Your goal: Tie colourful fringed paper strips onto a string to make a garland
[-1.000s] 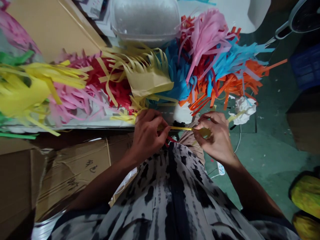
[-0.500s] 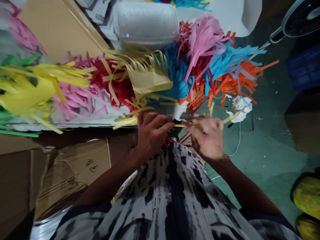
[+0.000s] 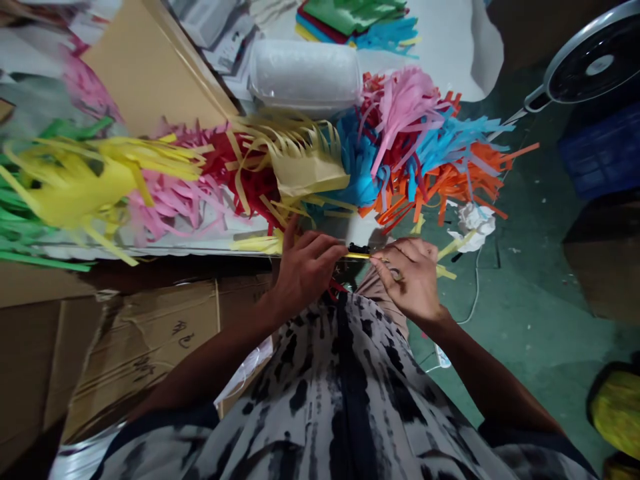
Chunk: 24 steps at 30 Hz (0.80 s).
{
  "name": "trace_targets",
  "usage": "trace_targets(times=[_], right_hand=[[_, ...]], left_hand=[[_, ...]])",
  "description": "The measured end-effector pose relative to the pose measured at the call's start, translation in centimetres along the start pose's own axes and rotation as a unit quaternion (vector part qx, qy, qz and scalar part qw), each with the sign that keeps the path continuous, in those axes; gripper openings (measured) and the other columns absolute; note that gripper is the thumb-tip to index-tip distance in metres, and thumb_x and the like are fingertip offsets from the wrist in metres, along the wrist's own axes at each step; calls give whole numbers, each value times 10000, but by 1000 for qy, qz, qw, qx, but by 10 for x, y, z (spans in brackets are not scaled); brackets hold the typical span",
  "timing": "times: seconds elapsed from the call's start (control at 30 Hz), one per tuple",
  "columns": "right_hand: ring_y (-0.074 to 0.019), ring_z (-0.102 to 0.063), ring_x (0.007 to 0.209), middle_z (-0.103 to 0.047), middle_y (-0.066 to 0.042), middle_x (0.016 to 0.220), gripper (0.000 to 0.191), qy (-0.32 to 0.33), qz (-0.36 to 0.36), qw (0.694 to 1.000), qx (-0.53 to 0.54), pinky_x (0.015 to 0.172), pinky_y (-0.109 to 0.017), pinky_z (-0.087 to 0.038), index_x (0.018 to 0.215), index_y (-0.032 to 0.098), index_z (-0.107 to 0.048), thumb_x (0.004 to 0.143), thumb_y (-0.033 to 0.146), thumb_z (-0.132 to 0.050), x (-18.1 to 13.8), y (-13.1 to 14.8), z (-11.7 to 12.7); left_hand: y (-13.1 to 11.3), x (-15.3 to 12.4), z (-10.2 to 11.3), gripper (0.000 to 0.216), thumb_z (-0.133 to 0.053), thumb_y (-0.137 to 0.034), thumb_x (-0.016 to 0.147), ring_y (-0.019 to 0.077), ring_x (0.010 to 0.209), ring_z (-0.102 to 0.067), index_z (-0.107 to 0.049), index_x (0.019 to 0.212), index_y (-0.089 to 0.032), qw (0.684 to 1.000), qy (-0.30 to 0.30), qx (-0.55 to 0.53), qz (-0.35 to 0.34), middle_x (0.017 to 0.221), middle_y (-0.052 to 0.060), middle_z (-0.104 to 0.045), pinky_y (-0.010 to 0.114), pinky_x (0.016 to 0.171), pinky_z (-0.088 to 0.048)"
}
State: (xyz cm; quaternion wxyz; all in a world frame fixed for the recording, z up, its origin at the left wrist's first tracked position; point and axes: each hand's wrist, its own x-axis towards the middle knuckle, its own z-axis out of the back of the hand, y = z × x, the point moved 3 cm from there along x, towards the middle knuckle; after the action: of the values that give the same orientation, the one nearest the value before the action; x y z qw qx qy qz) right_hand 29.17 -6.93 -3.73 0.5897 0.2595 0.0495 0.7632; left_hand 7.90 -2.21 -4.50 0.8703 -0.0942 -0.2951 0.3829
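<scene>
Between my hands runs a thin, twisted middle of a yellow paper tassel (image 3: 358,256), just over the table's front edge. My left hand (image 3: 306,270) is closed on its left part, and pale yellow fringe (image 3: 257,245) sticks out past that hand. My right hand (image 3: 413,275) pinches the other end of the twist between thumb and fingertips. More yellow strips (image 3: 453,250) show beyond the right hand. A small black object (image 3: 358,247) lies right behind the twist; its kind is unclear. Beyond my hands lies a cream fringed paper sheet (image 3: 310,175).
Fringed paper in yellow (image 3: 83,187), pink (image 3: 407,100), blue (image 3: 445,143) and orange (image 3: 460,177) lines the table. Behind it stand a clear plastic box (image 3: 306,75) and folded green paper (image 3: 353,15). Cardboard boxes (image 3: 155,340) sit below left; a fan (image 3: 595,63) is at right.
The view has shifted, so the table things sit lower in the picture. My right hand has turned slightly and now pinches the yellow twist, which shows more clearly. My left hand keeps its hold.
</scene>
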Motion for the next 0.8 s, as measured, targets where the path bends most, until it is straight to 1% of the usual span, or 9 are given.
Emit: trace_targets(times=[0.1,0.17,0.27,0.33,0.47,0.53,0.63,0.7,0.8], right_hand=[[-261,-613,1010,-737,-39,967,117,22,-38,999,0,886,-425,-352,970,237,-733,1009,322,-663,5,-4,0],[-276,-600,1013,-734,-43,951,95,41,-53,998,-9,865,-428,-336,939,229,-715,979,309,-685,9,-6,1],[-289,-589,1032,-728,-42,939,57,60,-62,996,-10,849,-428,-326,906,228,-701,936,276,-707,14,-6,3],[-284,-589,1036,-719,-37,926,41,59,-59,996,7,854,-429,-335,889,229,-694,919,254,-705,15,-5,4],[-251,-606,999,-699,-30,899,84,33,-32,997,60,891,-428,-387,866,226,-677,946,248,-665,12,-6,4],[-244,-623,1019,-709,-28,909,100,18,-12,998,62,940,-438,-407,877,231,-682,967,263,-652,8,-8,2],[-253,-636,1101,-737,-13,953,84,-3,37,999,16,1087,-488,-379,919,253,-704,982,274,-652,2,-10,2],[-263,-631,1130,-743,-12,974,57,-26,61,997,-38,1154,-520,-341,981,268,-728,983,289,-675,-2,-7,2],[-258,-629,1122,-762,-24,1022,198,-51,79,990,-102,1146,-500,-347,1166,289,-743,970,319,-731,-4,4,1]], left_hand=[[2,1,0,193,-569,-139,1018,210,972,-667,-733,1026,-241,999,15,-35,29,981,12,-786,487,1226,-305],[4,1,-1,211,-569,-133,1013,215,975,-658,-746,1052,-243,998,18,-44,29,991,18,-781,486,1202,-331],[7,-1,-1,287,-588,-142,1007,215,980,-649,-783,1140,-305,999,12,-40,8,1011,16,-772,509,1194,-337],[8,-3,-2,318,-603,-172,1013,214,993,-650,-790,1188,-360,999,13,-33,-10,1019,14,-769,523,1190,-344],[9,-6,-3,317,-630,-208,1014,217,1048,-659,-790,1206,-402,999,8,-20,-32,1041,18,-768,539,1186,-372],[10,-7,-5,321,-648,-205,1006,213,1059,-665,-790,1198,-420,999,2,-14,-35,1036,16,-767,535,1193,-384],[9,-9,-5,312,-661,-199,1003,197,1041,-671,-787,1190,-415,999,-9,-2,-50,1032,9,-769,530,1224,-372],[6,-8,-4,289,-664,-199,1005,192,1041,-670,-779,1186,-393,997,-21,18,-66,1048,0,-778,546,1261,-324],[-1,-7,-3,262,-666,-189,994,208,1082,-667,-763,1163,-363,994,-32,52,-90,1063,-26,-791,600,1307,-220]])
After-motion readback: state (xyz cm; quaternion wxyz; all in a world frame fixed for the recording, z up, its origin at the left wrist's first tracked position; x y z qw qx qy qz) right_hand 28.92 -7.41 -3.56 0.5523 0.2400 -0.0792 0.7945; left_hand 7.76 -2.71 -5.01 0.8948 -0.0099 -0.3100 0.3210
